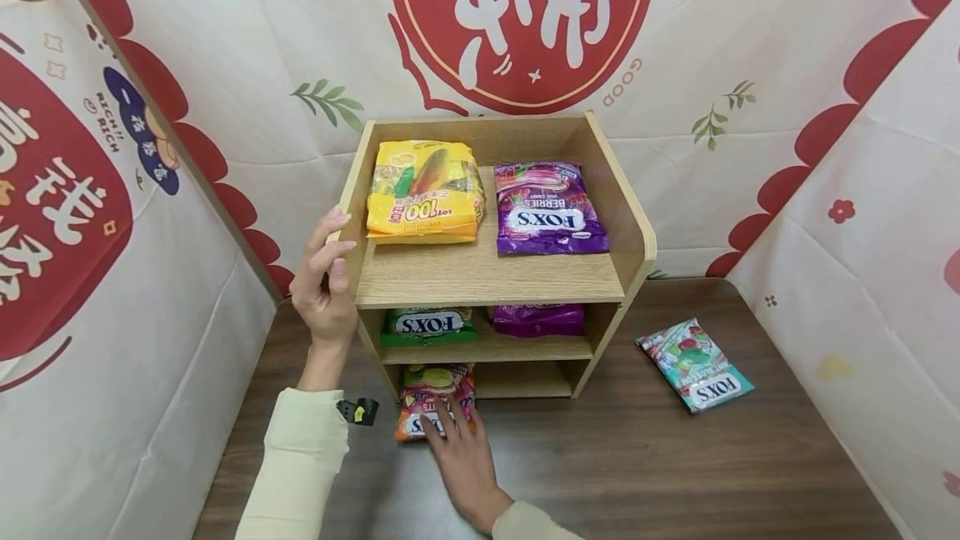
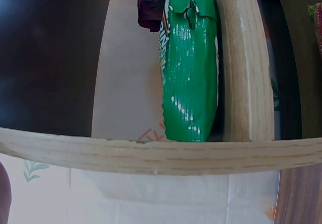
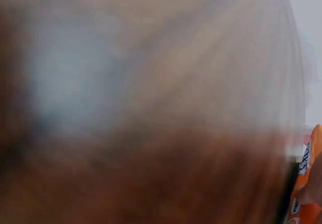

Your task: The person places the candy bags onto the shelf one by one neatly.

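Observation:
My left hand [image 1: 326, 286] is at the left side panel of a small wooden shelf [image 1: 487, 280], fingertips against the panel's front edge. My right hand [image 1: 463, 461] lies with extended fingers over an orange and pink Fox's candy bag [image 1: 437, 379]. That bag is partly in the lower left compartment, its near end sticking out onto the table. In the right wrist view a blur fills most of the picture, with the orange bag [image 3: 307, 183] at the right edge. A green Fox's bag [image 2: 190, 78] stands out in the left wrist view, inside the middle level.
A yellow candy bag [image 1: 426, 194] and a purple Fox's bag [image 1: 550, 208] lie on the top level. Another purple bag [image 1: 537, 320] is on the middle level, right side. A teal Fox's bag [image 1: 696, 365] lies on the brown table [image 1: 637, 473]. Printed cloth walls [image 1: 247, 32] surround it.

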`<state>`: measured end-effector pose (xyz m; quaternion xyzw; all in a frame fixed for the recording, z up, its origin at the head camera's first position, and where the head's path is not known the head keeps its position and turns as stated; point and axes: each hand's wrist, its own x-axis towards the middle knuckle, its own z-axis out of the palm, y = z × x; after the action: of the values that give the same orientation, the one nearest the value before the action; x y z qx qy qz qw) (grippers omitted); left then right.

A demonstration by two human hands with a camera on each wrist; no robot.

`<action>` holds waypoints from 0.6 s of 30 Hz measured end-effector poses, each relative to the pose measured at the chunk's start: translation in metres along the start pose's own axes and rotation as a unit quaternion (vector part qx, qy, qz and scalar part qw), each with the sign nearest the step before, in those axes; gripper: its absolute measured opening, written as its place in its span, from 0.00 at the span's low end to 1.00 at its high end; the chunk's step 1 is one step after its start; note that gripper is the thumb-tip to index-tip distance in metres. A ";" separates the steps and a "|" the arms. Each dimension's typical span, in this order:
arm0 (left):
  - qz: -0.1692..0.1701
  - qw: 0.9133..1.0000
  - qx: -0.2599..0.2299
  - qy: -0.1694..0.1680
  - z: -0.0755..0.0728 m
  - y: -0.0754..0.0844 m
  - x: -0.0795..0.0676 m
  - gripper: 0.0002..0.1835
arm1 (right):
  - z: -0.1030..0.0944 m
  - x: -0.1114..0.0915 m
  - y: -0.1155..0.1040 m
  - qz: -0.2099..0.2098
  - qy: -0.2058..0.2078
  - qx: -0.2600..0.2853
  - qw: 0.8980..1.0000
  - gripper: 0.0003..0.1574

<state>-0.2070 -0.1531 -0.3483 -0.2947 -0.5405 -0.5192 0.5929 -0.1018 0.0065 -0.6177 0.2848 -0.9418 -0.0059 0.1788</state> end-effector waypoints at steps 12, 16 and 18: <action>-0.004 1.000 0.007 -0.007 0.000 -0.001 0.000 0.20 | -0.006 0.020 0.010 0.020 0.049 0.018 0.998 0.29; -0.005 1.000 0.008 -0.005 0.000 0.000 0.000 0.20 | -0.006 0.027 0.011 0.028 0.048 0.017 0.998 0.28; -0.005 1.000 0.008 -0.005 0.000 0.000 -0.001 0.20 | -0.006 0.029 0.011 0.030 0.042 0.016 0.999 0.29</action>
<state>-0.2071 -0.1532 -0.3490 -0.2897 -0.5489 -0.5167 0.5898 -0.1282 0.0012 -0.6015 0.2594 -0.9415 0.0265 0.2137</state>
